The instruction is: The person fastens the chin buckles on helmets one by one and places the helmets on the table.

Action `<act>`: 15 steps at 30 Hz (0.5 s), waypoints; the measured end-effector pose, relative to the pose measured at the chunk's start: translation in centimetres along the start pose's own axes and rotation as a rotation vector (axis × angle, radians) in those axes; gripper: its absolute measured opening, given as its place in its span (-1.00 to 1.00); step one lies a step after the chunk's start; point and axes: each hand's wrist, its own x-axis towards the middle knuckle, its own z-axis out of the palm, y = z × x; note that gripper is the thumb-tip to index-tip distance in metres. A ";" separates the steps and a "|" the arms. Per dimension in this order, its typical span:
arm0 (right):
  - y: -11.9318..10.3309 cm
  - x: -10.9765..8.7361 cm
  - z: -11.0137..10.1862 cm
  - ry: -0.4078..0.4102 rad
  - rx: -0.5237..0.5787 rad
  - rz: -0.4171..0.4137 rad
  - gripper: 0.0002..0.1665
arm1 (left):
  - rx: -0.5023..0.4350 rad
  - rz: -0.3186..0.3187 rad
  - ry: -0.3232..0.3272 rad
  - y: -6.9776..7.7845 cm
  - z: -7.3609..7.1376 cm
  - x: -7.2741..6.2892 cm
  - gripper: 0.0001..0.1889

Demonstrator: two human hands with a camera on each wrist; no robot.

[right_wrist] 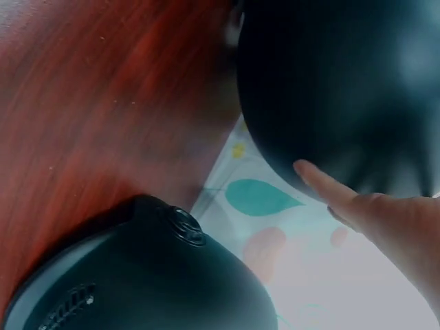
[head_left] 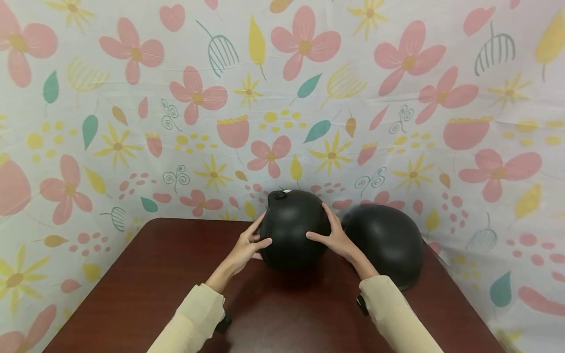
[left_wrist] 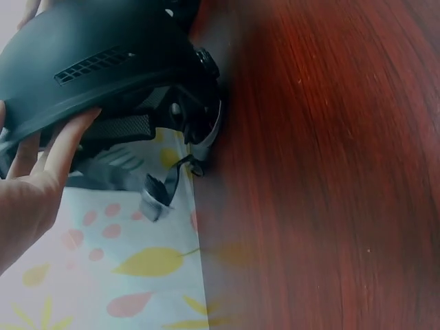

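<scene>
Between both hands is a black helmet (head_left: 293, 230), tilted, with a shadow on the table beneath it. My left hand (head_left: 244, 247) grips its left side, thumb on the shell. In the left wrist view, the left fingers (left_wrist: 65, 148) reach under the helmet's rim, below a vent grille (left_wrist: 93, 65). A strap with a buckle (left_wrist: 159, 192) dangles from the inside. My right hand (head_left: 337, 238) holds the opposite side, thumb in front and a finger along the far side. In the right wrist view, part of that hand (right_wrist: 385, 220) lies against the smooth shell (right_wrist: 330, 89).
A second black helmet (head_left: 384, 245) sits on the table to the right, close to my right wrist. Its dial (right_wrist: 185, 227) shows in the right wrist view. Behind the dark red wooden table (head_left: 176, 264) hangs a flower-patterned cloth (head_left: 273, 122).
</scene>
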 end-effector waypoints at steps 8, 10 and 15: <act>0.6 -0.5 0.5 -0.039 0.060 -0.004 0.22 | 0.077 0.057 -0.008 0.5 -0.5 -0.1 -0.29; 0.6 -0.6 0.4 -0.046 0.060 -0.008 0.23 | 0.093 0.064 -0.011 0.6 -0.5 -0.1 -0.29; 0.5 -0.7 0.1 -0.033 0.010 -0.004 0.22 | 0.106 0.048 0.002 0.6 -0.3 0.0 -0.29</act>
